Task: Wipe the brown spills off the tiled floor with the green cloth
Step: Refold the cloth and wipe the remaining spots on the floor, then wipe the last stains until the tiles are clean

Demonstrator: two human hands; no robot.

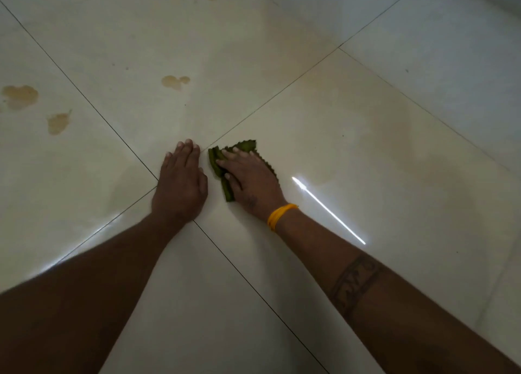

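Four brown spills (19, 96) remain up-left, unwiped. Your right hand (248, 180) presses flat fingers on the green cloth (218, 162) near the tile joint; your left hand (181, 180) rests flat beside it. Slide the cloth toward them next.

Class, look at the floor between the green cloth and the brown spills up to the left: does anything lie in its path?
Only the left hand, flat beside the green cloth under the right hand; beyond it, bare tiled floor reaches the brown spills.
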